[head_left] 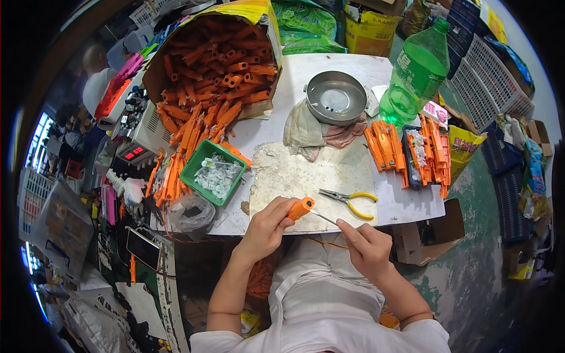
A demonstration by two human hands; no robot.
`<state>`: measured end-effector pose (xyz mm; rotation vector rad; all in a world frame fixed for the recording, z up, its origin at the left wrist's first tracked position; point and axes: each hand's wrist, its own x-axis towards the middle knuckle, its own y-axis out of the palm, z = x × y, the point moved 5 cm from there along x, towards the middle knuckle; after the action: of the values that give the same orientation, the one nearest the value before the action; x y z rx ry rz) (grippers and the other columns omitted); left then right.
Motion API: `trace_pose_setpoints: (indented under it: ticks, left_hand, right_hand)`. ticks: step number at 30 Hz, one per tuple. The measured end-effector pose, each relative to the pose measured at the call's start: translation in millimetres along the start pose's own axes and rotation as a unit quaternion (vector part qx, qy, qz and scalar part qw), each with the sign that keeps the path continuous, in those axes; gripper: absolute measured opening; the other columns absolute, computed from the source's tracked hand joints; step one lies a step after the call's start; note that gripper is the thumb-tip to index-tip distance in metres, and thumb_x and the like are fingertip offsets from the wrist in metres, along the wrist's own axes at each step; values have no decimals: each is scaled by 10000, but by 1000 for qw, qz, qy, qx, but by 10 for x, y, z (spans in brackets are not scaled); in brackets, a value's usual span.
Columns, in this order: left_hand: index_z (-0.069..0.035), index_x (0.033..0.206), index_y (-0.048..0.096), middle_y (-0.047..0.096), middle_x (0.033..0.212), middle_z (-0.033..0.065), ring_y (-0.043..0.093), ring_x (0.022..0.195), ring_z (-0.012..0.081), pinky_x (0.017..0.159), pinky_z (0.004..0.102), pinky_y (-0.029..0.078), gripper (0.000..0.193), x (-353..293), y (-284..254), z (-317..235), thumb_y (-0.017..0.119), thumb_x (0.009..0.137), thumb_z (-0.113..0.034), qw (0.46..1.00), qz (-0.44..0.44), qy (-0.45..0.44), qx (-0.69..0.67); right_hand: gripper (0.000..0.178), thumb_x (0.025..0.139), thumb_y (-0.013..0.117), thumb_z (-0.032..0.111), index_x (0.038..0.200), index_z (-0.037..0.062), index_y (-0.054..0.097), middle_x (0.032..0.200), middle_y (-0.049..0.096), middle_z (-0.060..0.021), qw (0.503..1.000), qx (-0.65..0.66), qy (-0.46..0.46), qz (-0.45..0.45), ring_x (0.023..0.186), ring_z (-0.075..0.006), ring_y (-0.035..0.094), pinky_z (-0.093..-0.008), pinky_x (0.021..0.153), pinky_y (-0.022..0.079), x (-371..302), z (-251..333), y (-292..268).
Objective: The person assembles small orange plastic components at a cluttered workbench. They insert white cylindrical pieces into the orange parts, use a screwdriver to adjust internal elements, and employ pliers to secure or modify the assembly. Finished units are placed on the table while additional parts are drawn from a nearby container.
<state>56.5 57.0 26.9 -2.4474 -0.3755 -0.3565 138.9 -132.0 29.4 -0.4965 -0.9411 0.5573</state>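
Note:
My left hand (268, 228) is closed round an orange plastic part (301, 207), whose end with a dark opening points up and to the right. In my right hand (366, 247) is a thin metal rod-like tool (324, 218); its tip reaches toward the orange part, and whether they touch I cannot tell. The tool's handle is hidden in my fingers. Just beyond my hands, pliers with yellow handles (356, 196) lie on the worn board (276, 170). A green tray (207, 149) of small clear-white pieces stands to the left of the board.
An open sack (268, 35) spills orange parts (206, 112) across the table's left side. Behind the board, a metal bowl (357, 106) rests on a cloth (303, 129). A green bottle (415, 73) stands back right, near more orange parts (385, 147) and a dark tray (415, 159).

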Motion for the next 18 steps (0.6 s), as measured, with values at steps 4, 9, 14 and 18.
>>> trace_pose_setpoints:
  ticks: [4, 9, 14, 18]
  left_hand:
    - [22, 1147, 521, 564, 1003, 173, 578, 884, 333, 745, 336, 468, 319, 15, -21, 8, 534, 828, 30, 1000, 7, -11, 7]
    - [28, 1161, 521, 560, 980, 143, 581, 863, 254, 738, 293, 465, 322, -16, -13, 53, 551, 874, -114, 998, 18, -36, -43]
    - [37, 1208, 501, 552, 983, 87, 587, 813, 128, 692, 247, 481, 447, -62, 86, 247, 580, 901, -279, 967, 27, -150, -202]
    - [35, 1259, 460, 529, 1056, 82, 603, 873, 152, 729, 263, 507, 471, -66, 157, 230, 607, 885, -211, 927, 12, -202, -316]
  right_hand:
    - [273, 816, 640, 51, 1089, 55, 650, 590, 502, -50, 986, 123, 105, 29, 468, -145, 446, -268, 442, 361, 4, -41, 57]
    - [240, 839, 627, 63, 1077, 41, 651, 614, 525, -64, 875, 354, 318, 85, 503, -135, 460, -254, 473, 369, -16, -200, 111]
    - [219, 855, 621, 87, 1069, 55, 656, 643, 561, -70, 961, 182, 190, 85, 528, -134, 486, -249, 500, 393, 25, -113, -2]
    - [216, 858, 617, 91, 1067, 53, 656, 710, 623, -96, 953, 206, 194, 107, 565, -149, 555, -261, 527, 437, 55, -55, 22]
